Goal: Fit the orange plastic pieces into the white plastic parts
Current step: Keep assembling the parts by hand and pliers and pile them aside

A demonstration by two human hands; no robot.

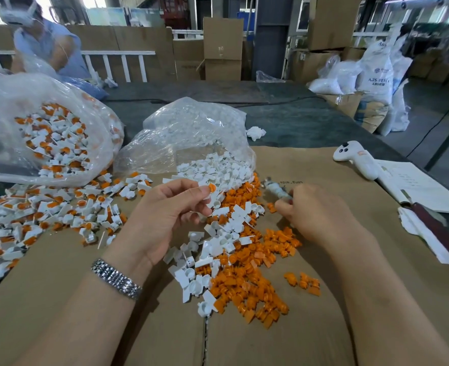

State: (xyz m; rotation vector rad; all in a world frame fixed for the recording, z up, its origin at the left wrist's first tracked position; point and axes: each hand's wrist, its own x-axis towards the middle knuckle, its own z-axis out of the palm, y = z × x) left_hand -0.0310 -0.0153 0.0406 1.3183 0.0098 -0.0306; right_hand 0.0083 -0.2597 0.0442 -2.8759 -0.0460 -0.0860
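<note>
There, orange piece seated in white part, in left hand fingertip grip.

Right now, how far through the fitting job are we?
Done: a big bag of assembled white-and-orange units, with more spilled on the cardboard. In hand: the left hand pinches a white part with an orange piece seated; the right hand reaches beside the loose orange pieces. Left: that pile, plus loose white parts.
</note>
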